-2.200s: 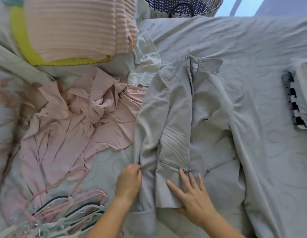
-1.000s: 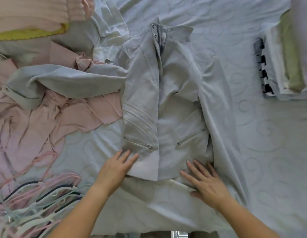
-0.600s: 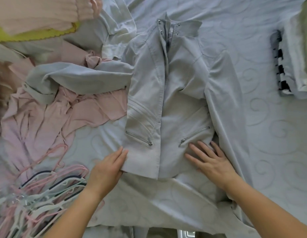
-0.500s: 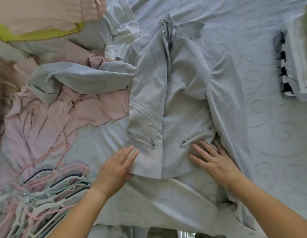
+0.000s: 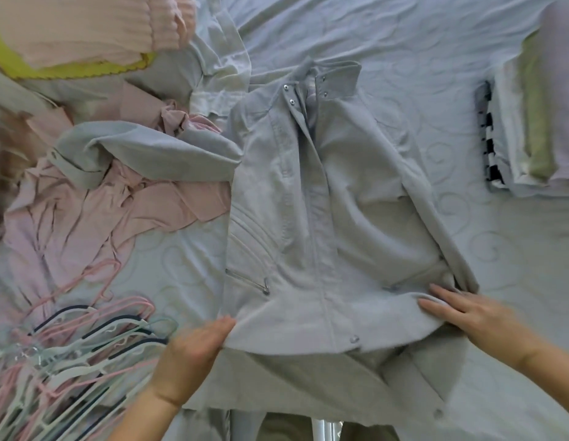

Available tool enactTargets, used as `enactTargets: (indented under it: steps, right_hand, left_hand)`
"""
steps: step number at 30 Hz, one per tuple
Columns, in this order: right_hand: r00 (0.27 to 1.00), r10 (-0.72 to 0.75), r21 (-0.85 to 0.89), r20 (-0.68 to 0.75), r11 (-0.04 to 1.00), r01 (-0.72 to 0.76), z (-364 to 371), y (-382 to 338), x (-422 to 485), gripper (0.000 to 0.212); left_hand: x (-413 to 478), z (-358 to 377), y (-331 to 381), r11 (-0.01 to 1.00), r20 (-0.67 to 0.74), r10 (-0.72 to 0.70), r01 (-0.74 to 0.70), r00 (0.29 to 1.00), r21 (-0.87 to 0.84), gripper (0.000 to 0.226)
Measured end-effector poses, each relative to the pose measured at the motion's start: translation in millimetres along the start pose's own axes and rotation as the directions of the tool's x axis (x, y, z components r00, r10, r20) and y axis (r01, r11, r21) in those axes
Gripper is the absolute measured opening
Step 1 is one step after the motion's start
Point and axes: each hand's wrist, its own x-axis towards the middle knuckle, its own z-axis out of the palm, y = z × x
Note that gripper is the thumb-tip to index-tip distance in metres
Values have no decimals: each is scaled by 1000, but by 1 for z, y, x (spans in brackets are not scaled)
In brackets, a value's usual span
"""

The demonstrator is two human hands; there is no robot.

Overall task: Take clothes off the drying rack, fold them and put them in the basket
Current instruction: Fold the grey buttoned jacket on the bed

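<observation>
A light grey jacket (image 5: 324, 218) lies front up on the bed, collar away from me, zip pockets showing. Its left sleeve (image 5: 143, 154) stretches out sideways over a crumpled pink garment (image 5: 86, 218). My left hand (image 5: 194, 354) lies flat with straight fingers against the jacket's lower left hem corner. My right hand (image 5: 474, 316) presses flat on the lower right hem, where the right sleeve is bunched. The basket is out of view.
A heap of pink, white and dark hangers (image 5: 70, 354) lies at the lower left. A pink ribbed knit over yellow fabric (image 5: 86, 30) sits at the top left. Folded clothes (image 5: 531, 122), one striped black and white, are stacked at the right edge. The pale quilted bed sheet (image 5: 404, 36) covers everything.
Both hands slid apart along the jacket's hem. The right hand went out to the right edge, spreading the front panel wider. The left sleeve was flung out to the left earlier.
</observation>
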Motion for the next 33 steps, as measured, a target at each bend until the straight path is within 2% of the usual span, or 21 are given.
enactTargets:
  steps: [3,5,7,8,9,10,11,14,16,17,19,21,22,23,24,26,28,29,31,32,33]
  right_hand:
    - [998,-10,-31,67,999,12,3,7,-22,84]
    - [996,-39,-85,84,995,46,16,8,-29,86]
    - [993,-49,-111,107,992,61,26,8,-31,68]
    - [992,-24,-112,125,993,38,29,8,-32,55]
    - [986,25,-107,164,994,-7,28,7,-31,51]
    - [983,51,-107,178,994,-33,26,7,-30,55]
    - [974,75,-124,212,991,-49,20,6,-27,60]
    - [971,25,-167,236,986,16,11,6,-19,73]
    - [974,27,-147,224,989,7,5,-3,-10,68]
    - [977,41,-122,211,992,-16,2,-9,-3,65]
    - [983,62,-78,171,996,-49,0,-22,12,61]
    - [985,65,-50,157,997,-58,-3,-35,31,59]
    - [987,55,-41,152,998,-50,-3,-40,39,59]
    - [985,50,-33,164,998,-45,-4,-45,48,58]
    - [985,43,-28,170,999,-38,-3,-49,56,58]
    - [982,39,-21,185,999,-36,-2,-59,73,59]
    - [981,46,2,187,999,-47,1,-74,89,58]
    - [980,52,19,192,998,-57,2,-83,96,58]
    - [978,58,62,199,996,-71,5,-103,108,58]
    - [976,61,85,210,993,-80,7,-113,114,58]
    - [974,66,103,219,991,-90,8,-123,118,58]
  left_hand:
    - [-9,18,23,1000,98,-13,13,995,1,39]
    - [-11,28,32,993,183,-118,120,976,-2,39]
    - [-13,36,39,968,287,-247,248,925,36,44]
    - [-13,38,41,947,365,-318,311,875,78,56]
    - [-12,39,43,928,441,-368,351,818,124,77]
    - [-11,41,45,919,491,-389,365,779,149,97]
    - [-9,41,47,922,497,-383,351,779,161,107]
    - [7,42,52,957,458,-290,249,840,149,89]
    - [22,44,55,959,433,-285,250,855,136,80]
    - [32,46,55,949,419,-313,297,852,105,78]
    - [52,50,52,865,371,-471,501,800,17,74]
    - [71,54,43,683,320,-665,723,675,-104,71]
    - [77,56,38,592,320,-727,790,608,-157,72]
    - [79,58,33,541,334,-753,822,567,-176,73]
    - [81,58,32,531,361,-750,830,555,-174,74]
    - [82,59,34,566,410,-704,807,580,-169,76]
    - [82,59,38,544,400,-702,806,590,-234,79]
    - [80,60,41,483,371,-734,821,569,-303,79]
    - [78,59,43,265,376,-815,860,442,-435,68]
    - [75,60,42,169,404,-828,860,388,-481,54]
    - [71,60,43,118,434,-820,853,372,-508,35]
